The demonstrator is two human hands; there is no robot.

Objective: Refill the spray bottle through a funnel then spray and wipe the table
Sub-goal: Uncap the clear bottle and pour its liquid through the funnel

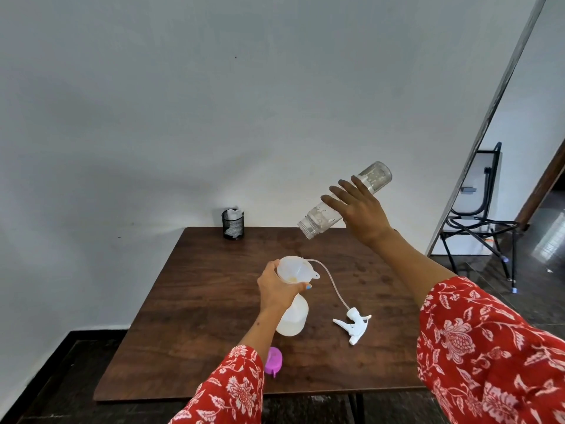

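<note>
Key relation: clear bottle point(345, 199) hangs up and to the right of the funnel point(294, 269), well apart; its long axis tilts mouth-down-left toward it.
Nearer hand: the left, already at the funnel.
Left hand point(276, 289): curls round the funnel neck atop the spray bottle point(294, 316).
Right hand point(360, 209): wraps the clear bottle mid-body, fingers spread over it.
Spray bottle: upright, center of the table point(198, 301); milky plastic.
Sprayer point(354, 325): white, unscrewed, lying right of it, thin tube curving toward the funnel.
Clear bottle: a ribbed cylinder, looks nearly drained.
Table: dark wood grain.
</note>
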